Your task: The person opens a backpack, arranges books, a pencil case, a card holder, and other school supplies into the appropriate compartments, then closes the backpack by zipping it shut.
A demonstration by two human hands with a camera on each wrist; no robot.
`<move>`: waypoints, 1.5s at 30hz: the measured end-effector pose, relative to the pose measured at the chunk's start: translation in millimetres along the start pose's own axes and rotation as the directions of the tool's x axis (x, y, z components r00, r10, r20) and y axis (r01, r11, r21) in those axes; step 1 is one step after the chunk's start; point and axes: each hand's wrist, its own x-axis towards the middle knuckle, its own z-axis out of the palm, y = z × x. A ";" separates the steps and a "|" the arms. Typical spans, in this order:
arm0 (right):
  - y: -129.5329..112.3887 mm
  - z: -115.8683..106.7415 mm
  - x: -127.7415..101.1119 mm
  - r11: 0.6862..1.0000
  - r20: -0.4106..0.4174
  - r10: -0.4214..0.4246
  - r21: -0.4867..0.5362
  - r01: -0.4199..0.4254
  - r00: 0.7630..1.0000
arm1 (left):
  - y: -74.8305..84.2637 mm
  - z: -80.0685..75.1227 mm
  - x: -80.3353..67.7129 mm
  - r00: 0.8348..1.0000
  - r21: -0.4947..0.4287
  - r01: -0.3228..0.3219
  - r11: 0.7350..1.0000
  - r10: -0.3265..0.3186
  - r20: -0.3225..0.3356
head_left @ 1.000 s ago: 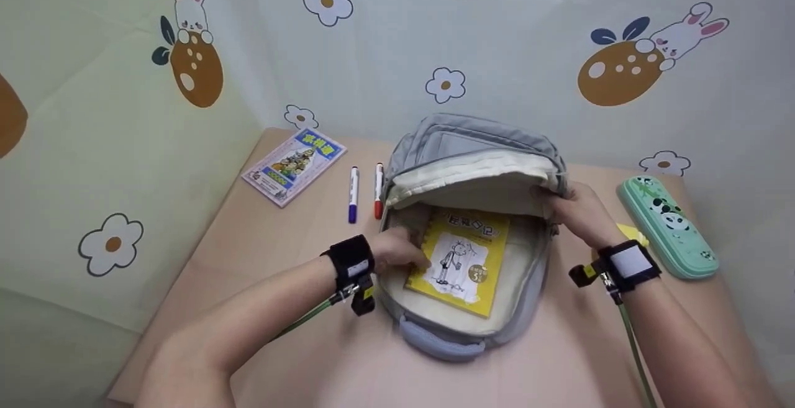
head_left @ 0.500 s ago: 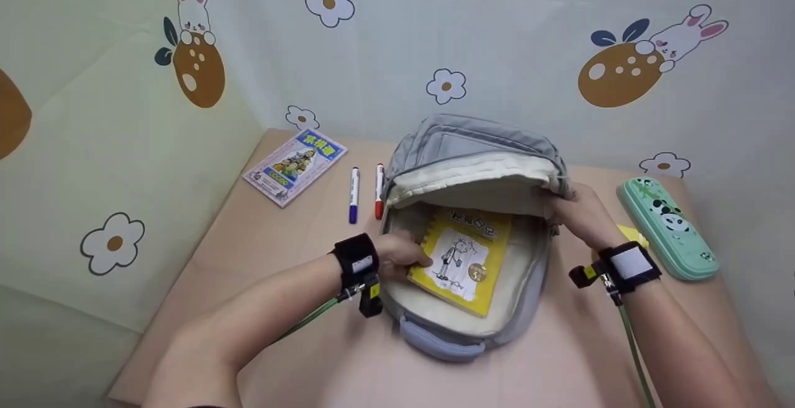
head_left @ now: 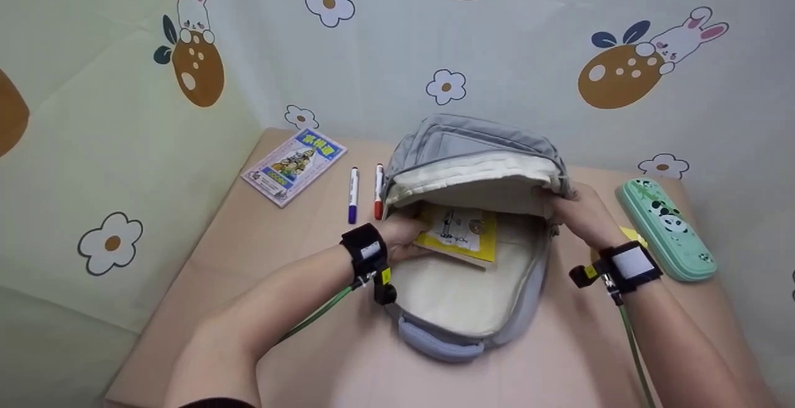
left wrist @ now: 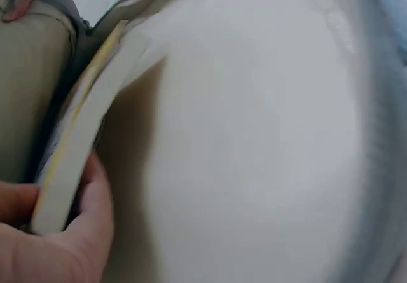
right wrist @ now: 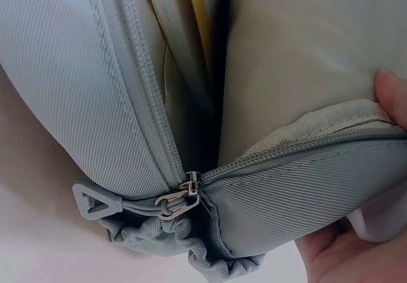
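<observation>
A grey backpack [head_left: 539,287] lies unzipped on the table, its handle toward me and its cream lining showing. My left hand [head_left: 400,233] reaches into it and pinches a yellow book [head_left: 481,249] by its left side, thumb on the cover. In the left wrist view the book [left wrist: 86,127] is tilted up, its near edge off the lining. The far end of the book goes in under the raised flap, hidden. My right hand [head_left: 574,212] grips the flap's right edge and holds it up; the right wrist view shows the zipper pull [right wrist: 181,200] at the opening's corner.
A comic-style book [head_left: 295,166] lies at the back left. Between it and the bag are a blue marker [head_left: 353,194] and a red marker [head_left: 379,190]. On the right lies a green panda pencil case [head_left: 669,231], a yellow item [head_left: 632,235] beside it. Patterned cloth surrounds the table.
My left hand has pushed the yellow book farther into the backpack, away from me and under the flap, tilting its near edge up. The right hand keeps its hold on the flap.
</observation>
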 end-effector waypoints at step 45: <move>-6.3 -1.2 1.1 0.998 -0.107 -0.056 0.014 0.058 0.993 | 39.6 -109.9 -70.4 0.947 0.403 -0.209 0.891 0.287 -0.143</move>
